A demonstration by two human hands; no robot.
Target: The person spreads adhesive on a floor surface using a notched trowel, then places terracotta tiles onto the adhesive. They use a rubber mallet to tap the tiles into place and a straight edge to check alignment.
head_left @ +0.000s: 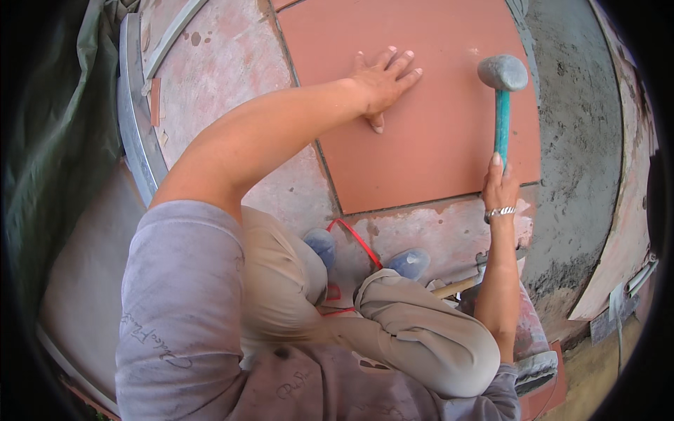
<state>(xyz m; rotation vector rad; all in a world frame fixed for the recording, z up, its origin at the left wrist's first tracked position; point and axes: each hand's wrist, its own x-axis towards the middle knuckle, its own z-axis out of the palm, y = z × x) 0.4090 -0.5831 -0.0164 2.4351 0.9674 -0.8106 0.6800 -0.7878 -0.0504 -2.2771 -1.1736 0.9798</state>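
My left hand [386,83] lies flat on a large terracotta-coloured tile [428,154], its fingers spread and pointing to the far right. A rubber mallet [503,74] with a grey head and a teal handle is in my right hand [500,186], which is closed round the lower handle. The mallet's head appears over the right part of the tile; whether it touches the surface I cannot tell. A metal bracelet sits on my right wrist. The tile's near edge runs along a dusty, mortar-smeared floor [439,228].
Wet grey mortar [576,140] spreads along the right, bordered by a pale strip. A metal straightedge [137,105] and a dark green sheet [53,119] lie at the left. Red strap [358,242] loops near my shoes. A wooden-handled tool [456,286] rests beside my right forearm.
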